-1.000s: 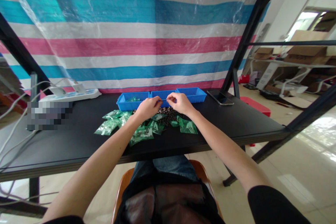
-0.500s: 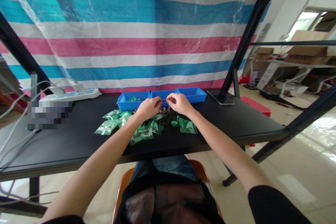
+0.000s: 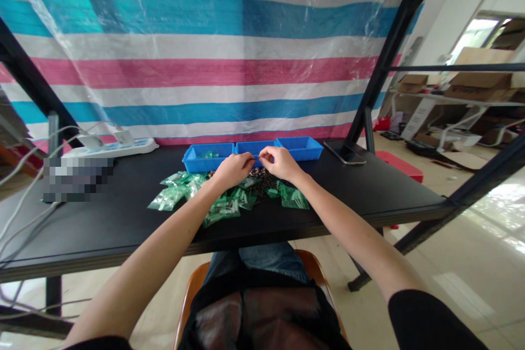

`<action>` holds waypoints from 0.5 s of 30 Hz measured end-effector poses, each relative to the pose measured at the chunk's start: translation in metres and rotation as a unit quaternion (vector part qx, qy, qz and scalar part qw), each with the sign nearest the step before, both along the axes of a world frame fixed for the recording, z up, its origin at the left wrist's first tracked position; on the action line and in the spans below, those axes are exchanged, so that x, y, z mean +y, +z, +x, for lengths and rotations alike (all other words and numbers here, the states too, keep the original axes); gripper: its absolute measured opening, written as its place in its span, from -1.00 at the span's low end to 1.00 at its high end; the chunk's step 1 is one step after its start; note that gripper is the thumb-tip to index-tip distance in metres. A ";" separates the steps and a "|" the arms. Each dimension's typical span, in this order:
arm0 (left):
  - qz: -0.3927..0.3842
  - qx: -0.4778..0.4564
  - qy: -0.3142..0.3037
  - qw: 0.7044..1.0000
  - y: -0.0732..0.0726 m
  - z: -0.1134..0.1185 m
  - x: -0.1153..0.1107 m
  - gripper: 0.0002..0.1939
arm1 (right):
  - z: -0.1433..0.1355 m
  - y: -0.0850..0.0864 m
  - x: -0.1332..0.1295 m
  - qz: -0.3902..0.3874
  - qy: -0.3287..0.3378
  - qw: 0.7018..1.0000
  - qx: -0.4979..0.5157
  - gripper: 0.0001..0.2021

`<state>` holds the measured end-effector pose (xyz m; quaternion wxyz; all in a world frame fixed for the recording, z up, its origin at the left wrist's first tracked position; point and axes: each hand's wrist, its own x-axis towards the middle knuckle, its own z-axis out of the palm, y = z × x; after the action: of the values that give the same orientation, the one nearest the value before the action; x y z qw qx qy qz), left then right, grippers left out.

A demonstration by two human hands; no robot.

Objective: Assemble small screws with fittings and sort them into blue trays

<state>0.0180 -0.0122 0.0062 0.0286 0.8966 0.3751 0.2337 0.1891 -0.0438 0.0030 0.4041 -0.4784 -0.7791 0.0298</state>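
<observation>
My left hand [image 3: 234, 168] and my right hand [image 3: 280, 162] meet fingertip to fingertip just in front of the middle blue bin [image 3: 250, 146]. Both hands are closed in a pinch; whatever sits between the fingers is too small to make out. Below them lies a heap of small dark metal screws [image 3: 266, 183], partly hidden by my hands. Green plastic bags [image 3: 223, 208] with pale pieces inside lie by my left forearm, and another green bag [image 3: 294, 197] rests under my right wrist.
A left blue bin [image 3: 192, 162] holds some green bags, and a right blue bin [image 3: 301, 147] adjoins the middle one. A phone [image 3: 344, 152] lies at the right. On the left are a white power strip [image 3: 139, 147], cables and a blurred-out object [image 3: 77, 179]. Black frame posts flank the table.
The fingertips of my two hands have come slightly closer together. Bins, bags and screws stay where they were.
</observation>
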 end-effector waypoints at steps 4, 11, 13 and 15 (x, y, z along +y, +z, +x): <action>0.001 0.006 -0.003 1.000 0.001 0.000 -0.001 -0.72 | -0.001 -0.001 0.000 0.001 0.006 1.000 -0.005 -0.93; 0.010 0.028 -0.006 1.000 0.001 0.001 -0.003 -0.72 | -0.004 -0.001 -0.001 0.000 0.013 1.000 -0.014 -0.95; 0.010 0.024 -0.007 1.000 0.000 0.001 -0.003 -0.72 | -0.004 -0.002 -0.001 0.003 0.013 1.000 -0.014 -0.95; 0.006 0.014 -0.010 1.000 0.000 0.001 -0.002 -0.72 | -0.003 -0.001 0.000 0.008 0.013 1.000 -0.011 -0.95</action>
<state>0.0191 -0.0144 0.0064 0.0201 0.9037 0.3651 0.2228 0.1860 -0.0442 0.0019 0.3990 -0.4655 -0.7896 0.0240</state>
